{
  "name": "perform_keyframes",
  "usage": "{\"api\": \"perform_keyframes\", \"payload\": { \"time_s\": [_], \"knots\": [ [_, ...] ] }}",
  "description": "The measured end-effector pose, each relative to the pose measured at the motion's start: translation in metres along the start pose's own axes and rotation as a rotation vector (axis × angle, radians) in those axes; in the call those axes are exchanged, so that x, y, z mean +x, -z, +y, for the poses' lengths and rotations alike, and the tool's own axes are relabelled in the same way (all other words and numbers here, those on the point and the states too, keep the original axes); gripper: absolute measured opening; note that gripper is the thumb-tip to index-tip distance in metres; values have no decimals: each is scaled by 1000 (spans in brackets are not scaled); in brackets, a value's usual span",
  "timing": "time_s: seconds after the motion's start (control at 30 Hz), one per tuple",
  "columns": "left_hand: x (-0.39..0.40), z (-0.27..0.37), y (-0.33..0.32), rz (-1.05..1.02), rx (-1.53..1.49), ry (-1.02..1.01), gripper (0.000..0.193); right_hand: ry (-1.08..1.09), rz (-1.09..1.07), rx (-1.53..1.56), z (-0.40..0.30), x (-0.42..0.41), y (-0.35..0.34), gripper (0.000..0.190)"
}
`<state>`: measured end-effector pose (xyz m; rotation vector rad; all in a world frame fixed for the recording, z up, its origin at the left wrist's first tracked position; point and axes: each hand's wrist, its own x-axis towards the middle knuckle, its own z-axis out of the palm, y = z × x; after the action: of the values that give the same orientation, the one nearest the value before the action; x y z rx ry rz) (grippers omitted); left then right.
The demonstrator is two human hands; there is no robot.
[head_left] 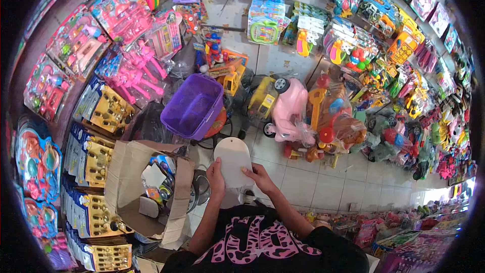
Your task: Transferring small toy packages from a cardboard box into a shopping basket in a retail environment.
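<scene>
A pale flat card with a rounded top and a small hole (232, 163) is held up in front of my black shirt. My left hand (216, 177) grips its lower left edge, and my right hand (260, 177) grips its lower right edge with the thumb on its face. To the left, an open cardboard box (178, 201) holds packaged items and another pale card (148, 207). Beyond my hands stands a purple plastic basket (193, 106).
Carded goods (108, 254) hang in rows along the left. Pink ride-on toy (290, 106) and other plastic-wrapped toys (335, 121) stand on the tiled floor (322, 185). Bagged toys (265, 21) line the far display and the right side. A round stool (201, 187) is beside the box.
</scene>
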<state>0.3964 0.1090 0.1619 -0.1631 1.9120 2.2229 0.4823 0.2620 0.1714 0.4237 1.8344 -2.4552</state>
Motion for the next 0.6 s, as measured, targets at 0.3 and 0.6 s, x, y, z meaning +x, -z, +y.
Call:
{"api": "perform_keyframes", "payload": {
  "time_s": [0.3,0.6],
  "knots": [
    [95,3,-20,-78,-64,91,41,33,75,79,-11,69,-1,46],
    [193,25,-16,-136,20,191,44,10,133,-9,-20,176,-5,43]
  ]
}}
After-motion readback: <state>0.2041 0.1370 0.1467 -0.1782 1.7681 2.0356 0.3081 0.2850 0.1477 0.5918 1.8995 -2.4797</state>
